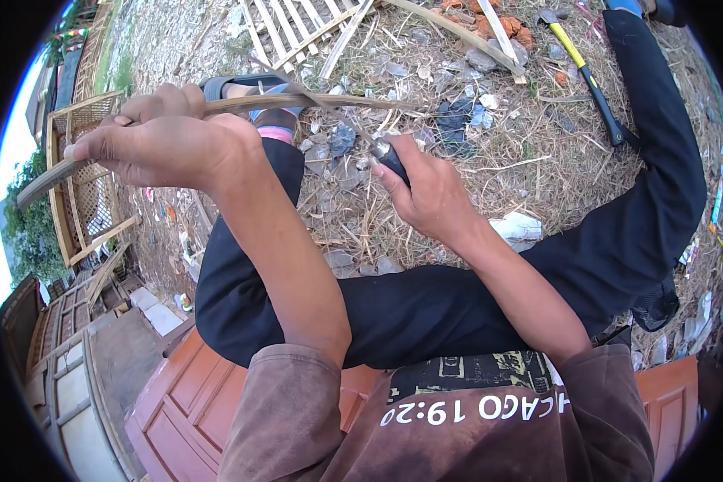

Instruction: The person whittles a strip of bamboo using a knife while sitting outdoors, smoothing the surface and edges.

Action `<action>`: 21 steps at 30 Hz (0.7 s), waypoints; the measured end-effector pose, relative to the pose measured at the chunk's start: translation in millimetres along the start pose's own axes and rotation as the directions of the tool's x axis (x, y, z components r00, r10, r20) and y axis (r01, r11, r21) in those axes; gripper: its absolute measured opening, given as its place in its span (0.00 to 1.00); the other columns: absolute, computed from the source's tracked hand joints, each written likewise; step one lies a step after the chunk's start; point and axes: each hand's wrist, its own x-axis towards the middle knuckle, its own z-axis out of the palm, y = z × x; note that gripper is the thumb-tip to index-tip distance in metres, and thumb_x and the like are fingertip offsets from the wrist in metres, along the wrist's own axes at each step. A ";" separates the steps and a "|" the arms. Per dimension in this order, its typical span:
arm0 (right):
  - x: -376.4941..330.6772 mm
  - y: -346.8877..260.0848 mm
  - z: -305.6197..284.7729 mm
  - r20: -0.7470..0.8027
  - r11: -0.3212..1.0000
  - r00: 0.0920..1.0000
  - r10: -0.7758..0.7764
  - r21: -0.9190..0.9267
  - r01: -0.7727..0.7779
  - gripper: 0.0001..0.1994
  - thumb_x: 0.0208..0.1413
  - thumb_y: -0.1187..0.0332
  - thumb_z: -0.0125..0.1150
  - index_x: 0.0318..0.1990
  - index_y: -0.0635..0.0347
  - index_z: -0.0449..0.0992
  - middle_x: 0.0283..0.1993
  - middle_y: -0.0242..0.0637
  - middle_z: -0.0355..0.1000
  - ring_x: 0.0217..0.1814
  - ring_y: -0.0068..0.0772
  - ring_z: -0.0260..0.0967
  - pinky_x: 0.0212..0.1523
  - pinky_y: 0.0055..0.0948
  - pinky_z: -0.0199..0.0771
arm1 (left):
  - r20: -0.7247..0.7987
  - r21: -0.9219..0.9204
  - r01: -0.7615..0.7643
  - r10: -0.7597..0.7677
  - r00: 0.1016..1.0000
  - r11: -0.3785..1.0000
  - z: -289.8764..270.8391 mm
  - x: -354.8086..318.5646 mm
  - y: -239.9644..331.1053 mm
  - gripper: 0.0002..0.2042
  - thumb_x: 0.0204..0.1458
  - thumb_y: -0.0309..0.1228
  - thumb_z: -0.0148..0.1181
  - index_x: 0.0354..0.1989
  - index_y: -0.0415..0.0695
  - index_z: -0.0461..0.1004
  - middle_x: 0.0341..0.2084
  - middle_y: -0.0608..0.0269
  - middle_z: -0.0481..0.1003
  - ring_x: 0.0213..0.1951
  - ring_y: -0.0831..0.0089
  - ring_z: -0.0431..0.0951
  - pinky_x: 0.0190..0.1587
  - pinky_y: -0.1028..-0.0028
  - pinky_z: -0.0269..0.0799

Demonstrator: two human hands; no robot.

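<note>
My left hand (165, 140) grips a long thin strip of bamboo (313, 102) that runs from the left rim across to the middle. My right hand (427, 189) is closed around the dark handle of a knife (387, 154), whose blade meets the strip from below. I sit with my legs in black trousers (618, 241) spread out over dry straw on the ground.
A hammer with a yellow and black handle (590, 80) lies on the straw at the upper right. A slatted bamboo frame (297, 28) lies beyond my feet. Woven bamboo panels (72, 193) stand at the left. A reddish-brown wooden door panel (185, 410) is under me.
</note>
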 end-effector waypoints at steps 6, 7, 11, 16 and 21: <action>-5.9 21.0 -28.2 0.202 0.918 0.901 0.384 -0.185 -0.350 0.12 0.63 0.62 0.52 0.41 0.63 0.63 0.20 0.55 0.71 0.25 0.63 0.73 0.26 0.53 0.71 | -0.078 -0.020 0.006 -0.008 0.997 1.000 -8.7 4.1 -2.7 0.29 0.59 0.65 0.36 0.24 0.49 0.51 0.16 0.72 0.50 0.15 0.79 0.48 0.17 0.77 0.44; -12.0 20.2 -24.7 0.212 0.920 0.901 0.378 -0.191 -0.341 0.12 0.63 0.62 0.52 0.41 0.63 0.63 0.20 0.55 0.71 0.25 0.63 0.73 0.26 0.53 0.71 | -0.080 -0.036 0.009 -0.012 0.997 0.999 -7.4 5.2 0.5 0.29 0.60 0.65 0.36 0.25 0.49 0.53 0.16 0.72 0.50 0.15 0.80 0.48 0.17 0.77 0.45; -35.0 84.0 -21.5 0.077 0.858 0.868 0.490 -0.218 -0.465 0.13 0.65 0.59 0.50 0.41 0.62 0.63 0.23 0.51 0.73 0.23 0.54 0.74 0.23 0.51 0.68 | -0.133 -0.078 0.091 -0.101 0.986 0.993 -0.4 4.0 -6.9 0.23 0.63 0.59 0.40 0.35 0.49 0.57 0.18 0.72 0.54 0.17 0.81 0.51 0.18 0.77 0.48; -7.9 52.4 -49.7 0.471 0.284 0.573 0.671 0.551 -0.785 0.16 0.68 0.53 0.45 0.39 0.58 0.64 0.18 0.26 0.57 0.14 0.19 0.54 0.16 0.23 0.59 | 0.026 -0.237 0.134 -0.132 0.991 0.962 -1.8 11.5 -7.4 0.18 0.64 0.50 0.47 0.36 0.48 0.56 0.22 0.70 0.57 0.22 0.80 0.57 0.25 0.77 0.57; -0.8 63.9 -67.2 0.591 -0.236 0.678 0.436 0.803 -0.548 0.14 0.69 0.56 0.43 0.37 0.56 0.66 0.17 0.24 0.55 0.12 0.16 0.50 0.15 0.19 0.56 | 0.321 -0.261 0.117 -0.028 0.947 0.958 31.3 14.9 -36.0 0.15 0.65 0.43 0.49 0.42 0.43 0.60 0.29 0.63 0.68 0.26 0.76 0.69 0.32 0.74 0.69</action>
